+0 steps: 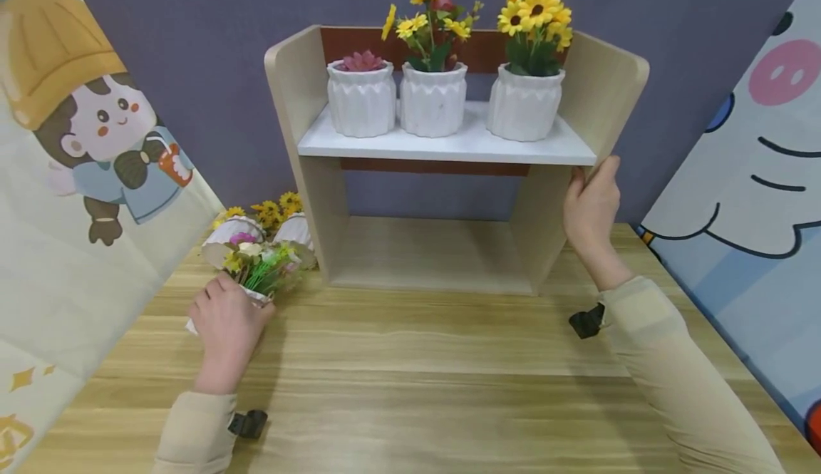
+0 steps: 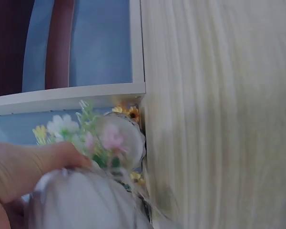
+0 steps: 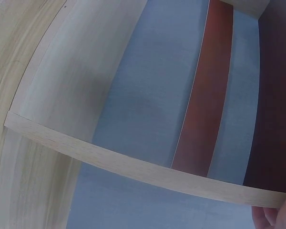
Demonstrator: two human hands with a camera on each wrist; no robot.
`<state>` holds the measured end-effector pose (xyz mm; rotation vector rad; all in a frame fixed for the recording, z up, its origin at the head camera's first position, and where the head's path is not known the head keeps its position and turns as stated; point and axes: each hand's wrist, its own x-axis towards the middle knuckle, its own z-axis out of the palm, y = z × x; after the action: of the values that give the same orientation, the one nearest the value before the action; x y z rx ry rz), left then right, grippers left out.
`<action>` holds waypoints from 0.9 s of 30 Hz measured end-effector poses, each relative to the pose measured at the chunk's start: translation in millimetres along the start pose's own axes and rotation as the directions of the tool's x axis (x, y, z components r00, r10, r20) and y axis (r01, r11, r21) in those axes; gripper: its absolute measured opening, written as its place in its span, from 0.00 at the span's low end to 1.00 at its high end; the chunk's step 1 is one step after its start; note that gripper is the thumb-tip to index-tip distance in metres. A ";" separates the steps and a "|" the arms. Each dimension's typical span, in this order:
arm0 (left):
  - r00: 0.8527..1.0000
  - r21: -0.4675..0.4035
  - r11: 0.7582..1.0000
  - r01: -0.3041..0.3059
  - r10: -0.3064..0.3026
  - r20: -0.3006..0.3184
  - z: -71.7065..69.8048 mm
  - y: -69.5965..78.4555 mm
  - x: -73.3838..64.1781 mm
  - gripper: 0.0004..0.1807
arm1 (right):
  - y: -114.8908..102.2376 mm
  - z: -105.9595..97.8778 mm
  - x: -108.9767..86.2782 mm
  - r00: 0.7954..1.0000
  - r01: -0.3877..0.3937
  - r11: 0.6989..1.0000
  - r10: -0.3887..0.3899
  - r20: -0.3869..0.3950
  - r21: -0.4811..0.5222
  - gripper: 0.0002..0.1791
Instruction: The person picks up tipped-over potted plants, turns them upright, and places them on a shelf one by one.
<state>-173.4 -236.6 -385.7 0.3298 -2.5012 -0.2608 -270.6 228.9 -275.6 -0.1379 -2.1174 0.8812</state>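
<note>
Three plants (image 1: 433, 103) are shelved, the rack's side (image 1: 599, 103) is gripped by the right hand (image 1: 593, 207), a flowerpot (image 2: 88, 200) is held by the left hand (image 1: 224, 315) at the tabletop's (image 1: 398, 381) left, and two tipped pots (image 1: 234, 235) are left unshelved.

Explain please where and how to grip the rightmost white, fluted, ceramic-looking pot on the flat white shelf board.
Grip the pot around its body, below the rim, probably best from the front. It stands upright with its front wall exposed, while the pale, flat, wood-look side panel limits its right side and the thin-petalled yellow flowers above might bend.
</note>
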 end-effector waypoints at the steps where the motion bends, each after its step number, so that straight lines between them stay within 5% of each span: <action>1: 1.000 -0.017 1.000 -0.020 0.019 -0.023 -0.2 0.4 0.6 0.44 | -0.1 -0.1 0.3 1.000 -0.003 1.000 0.003 -0.002 -0.001 0.21; 5: 0.998 -0.109 0.993 -0.040 0.034 -0.058 -1.1 2.2 3.4 0.47 | -0.4 -0.8 1.0 1.000 -0.010 1.000 0.010 -0.005 0.002 0.21; 15: 0.985 -0.317 0.937 0.144 -0.106 0.134 -1.5 4.4 3.6 0.50 | 1.6 0.9 -0.4 1.000 -0.023 1.000 0.023 -0.012 0.005 0.21; 22: 0.964 -0.432 0.868 0.244 -0.167 0.208 2.8 -1.4 1.4 0.50 | 0.6 1.9 -0.1 1.000 -0.021 1.000 0.022 -0.019 0.006 0.21; 27: 0.966 -0.528 0.813 0.244 -0.158 0.204 13.2 -7.8 1.9 0.45 | -1.1 1.9 -0.3 0.999 -0.026 1.000 0.026 -0.027 0.004 0.21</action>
<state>-181.3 -243.1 -397.3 0.3421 -2.3968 -1.1074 -271.6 226.9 -276.0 -0.1751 -2.0932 0.8934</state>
